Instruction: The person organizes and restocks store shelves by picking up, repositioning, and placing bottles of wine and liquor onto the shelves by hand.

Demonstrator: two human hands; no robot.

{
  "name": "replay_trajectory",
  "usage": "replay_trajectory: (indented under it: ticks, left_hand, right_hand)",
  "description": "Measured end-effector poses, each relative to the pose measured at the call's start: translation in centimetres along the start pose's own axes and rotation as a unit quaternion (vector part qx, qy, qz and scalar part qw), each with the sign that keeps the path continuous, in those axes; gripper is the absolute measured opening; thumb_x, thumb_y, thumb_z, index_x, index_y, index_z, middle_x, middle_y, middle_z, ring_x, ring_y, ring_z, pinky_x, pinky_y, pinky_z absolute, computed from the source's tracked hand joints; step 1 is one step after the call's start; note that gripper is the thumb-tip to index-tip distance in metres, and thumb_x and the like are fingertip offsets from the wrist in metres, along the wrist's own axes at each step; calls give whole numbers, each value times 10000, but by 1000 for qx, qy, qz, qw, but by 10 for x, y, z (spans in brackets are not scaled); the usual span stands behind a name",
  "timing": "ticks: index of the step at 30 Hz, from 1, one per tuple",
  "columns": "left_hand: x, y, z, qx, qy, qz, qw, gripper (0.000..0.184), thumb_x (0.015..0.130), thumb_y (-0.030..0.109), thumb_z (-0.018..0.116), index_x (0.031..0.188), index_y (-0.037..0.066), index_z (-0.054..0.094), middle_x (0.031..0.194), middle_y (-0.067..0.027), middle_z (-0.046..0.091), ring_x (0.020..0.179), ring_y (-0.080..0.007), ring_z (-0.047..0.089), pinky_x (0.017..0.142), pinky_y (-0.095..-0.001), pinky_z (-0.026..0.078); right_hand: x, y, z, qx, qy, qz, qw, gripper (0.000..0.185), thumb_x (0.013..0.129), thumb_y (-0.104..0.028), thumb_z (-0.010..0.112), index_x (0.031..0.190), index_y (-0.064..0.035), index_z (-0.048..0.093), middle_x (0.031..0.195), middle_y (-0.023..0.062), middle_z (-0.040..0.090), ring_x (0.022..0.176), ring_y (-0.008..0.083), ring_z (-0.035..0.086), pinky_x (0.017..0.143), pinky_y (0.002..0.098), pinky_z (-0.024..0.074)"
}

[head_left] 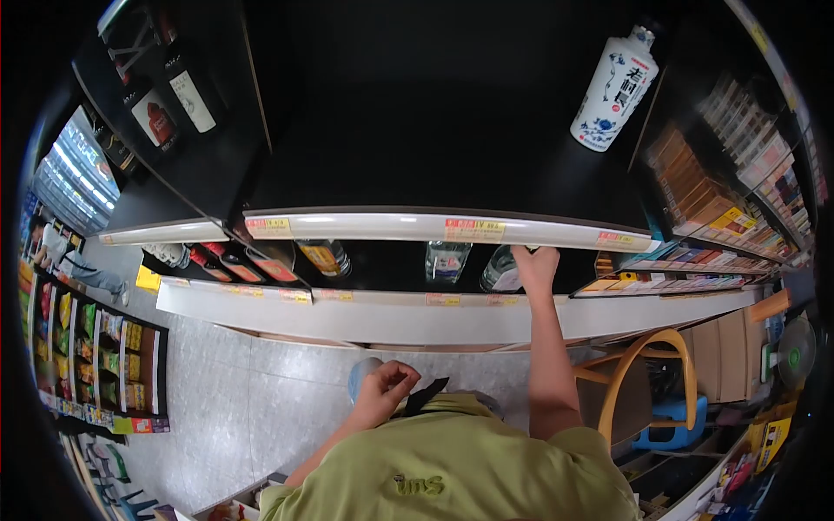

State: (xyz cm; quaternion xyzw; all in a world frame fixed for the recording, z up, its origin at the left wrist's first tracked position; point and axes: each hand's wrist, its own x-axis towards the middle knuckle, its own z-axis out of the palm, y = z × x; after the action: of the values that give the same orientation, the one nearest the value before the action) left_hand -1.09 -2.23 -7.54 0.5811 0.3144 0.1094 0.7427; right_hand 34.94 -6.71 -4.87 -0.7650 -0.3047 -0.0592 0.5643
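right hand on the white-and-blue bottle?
No, the right hand is at a clear bottle on the lower shelf; the white-and-blue bottle stands above.

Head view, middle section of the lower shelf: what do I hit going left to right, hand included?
Bottle with a yellow-orange label → clear bottle standing alone → second clear bottle → right hand, reaching in right beside that second clear bottle.
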Motion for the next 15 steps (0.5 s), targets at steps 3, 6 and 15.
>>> replay_trajectory:
  ticks: [3, 6, 15]
  left_hand:
    - [2, 6, 2, 1, -6, -7, 1000, 131, 949, 103, 632, 1034, 4, 641, 936, -24, 662, 846, -86, 605, 761, -240, 492]
    - [7, 9, 3, 16, -15, -1, 1000, 118, 947, 97, 631, 1022, 8, 648, 933, -18, 664, 850, -82, 605, 765, -244, 491]
    - [17, 21, 10, 82, -41, 11, 996, 113, 934, 108, 640, 1002, 23, 669, 933, -28, 675, 877, -111, 611, 830, -275, 485]
  right_hand:
    - [-3, -18, -6, -13, -20, 36, 999, 296, 769, -116, 723, 1012, 48, 681, 956, 186, 721, 934, 302, 702, 859, 338, 502]
    - [-6, -20, -8, -11, -2, 12, 1000, 371, 767, -177, 771, 1051, 35, 662, 1009, 204, 697, 975, 339, 675, 874, 374, 500]
    - [-44, -23, -33, -111, 100, -141, 979, 601, 722, -140, 813, 1236, 4, 539, 1211, 197, 577, 1095, 378, 570, 939, 438, 467]
